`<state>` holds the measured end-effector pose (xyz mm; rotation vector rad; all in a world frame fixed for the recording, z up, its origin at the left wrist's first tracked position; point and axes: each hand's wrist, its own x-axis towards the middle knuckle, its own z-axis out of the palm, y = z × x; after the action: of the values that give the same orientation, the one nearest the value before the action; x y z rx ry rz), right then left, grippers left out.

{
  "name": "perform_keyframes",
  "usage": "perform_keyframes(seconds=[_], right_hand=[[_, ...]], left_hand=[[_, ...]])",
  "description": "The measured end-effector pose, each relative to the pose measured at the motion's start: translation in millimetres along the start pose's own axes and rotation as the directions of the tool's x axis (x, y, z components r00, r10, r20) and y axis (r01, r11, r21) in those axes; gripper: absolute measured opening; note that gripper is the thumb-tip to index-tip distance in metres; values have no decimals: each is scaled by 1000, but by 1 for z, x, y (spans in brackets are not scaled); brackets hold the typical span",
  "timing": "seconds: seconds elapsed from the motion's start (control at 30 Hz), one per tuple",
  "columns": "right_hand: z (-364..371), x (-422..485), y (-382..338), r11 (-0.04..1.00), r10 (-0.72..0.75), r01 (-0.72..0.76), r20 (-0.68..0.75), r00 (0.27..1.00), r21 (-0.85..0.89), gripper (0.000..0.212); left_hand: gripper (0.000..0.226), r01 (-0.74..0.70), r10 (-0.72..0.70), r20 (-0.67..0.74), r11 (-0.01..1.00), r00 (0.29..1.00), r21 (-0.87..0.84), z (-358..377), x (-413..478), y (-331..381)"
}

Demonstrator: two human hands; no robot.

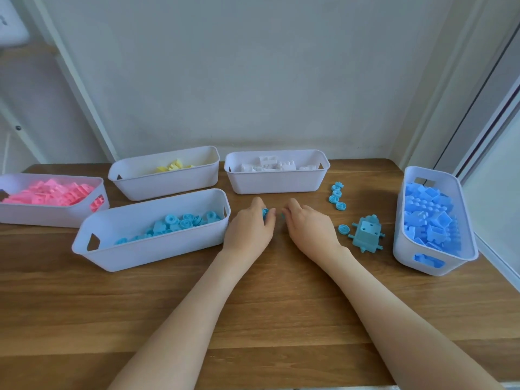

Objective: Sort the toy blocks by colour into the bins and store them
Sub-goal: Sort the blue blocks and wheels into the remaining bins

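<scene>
My left hand (251, 226) lies on the wooden table with its fingers curled round a small turquoise piece (265, 212). My right hand (308, 225) lies beside it, fingertips curled down over something turquoise I can barely see. Left of the hands stands a white bin (118, 249) holding turquoise wheels and blocks. Loose turquoise wheels (336, 195) lie in a row to the right. One more wheel (343, 229) and a turquoise vehicle body (366, 234) lie nearer.
White bins ring the work area: pink blocks (17, 215) at far left, yellow blocks (168, 184) behind, white blocks (275, 184) at back centre, blue blocks (405, 249) at right. A wall stands behind the table (253, 305), a window frame at right.
</scene>
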<state>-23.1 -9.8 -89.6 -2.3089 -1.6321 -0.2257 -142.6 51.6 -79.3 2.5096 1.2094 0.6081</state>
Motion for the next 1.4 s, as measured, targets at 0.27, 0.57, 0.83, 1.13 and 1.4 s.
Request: perform_keyframes(seconds=[0.27, 0.57, 0.83, 1.13, 1.4], right_hand=[[-32, 17, -46, 928, -40, 50, -34, 999, 370, 17], [-36, 61, -159, 850, -276, 223, 44, 960, 477, 27], [-18, 56, -162, 876, -444, 356, 256, 859, 326, 26], [-32, 37, -78, 863, -192, 209, -83, 978, 459, 33], [-21, -36, 34, 989, 76, -32, -305, 949, 147, 34]], left_hand=[[21, -70, 66, -192, 997, 979, -15, -71, -35, -1], [18, 251, -265, -258, 964, 929, -87, -132, -24, -106], [18, 267, -265, 66, 963, 962, -23, -117, -31, -130], [72, 219, -210, -85, 969, 974, 117, -118, -30, -91], [94, -246, 268, 50, 933, 962, -264, -56, -30, 9]])
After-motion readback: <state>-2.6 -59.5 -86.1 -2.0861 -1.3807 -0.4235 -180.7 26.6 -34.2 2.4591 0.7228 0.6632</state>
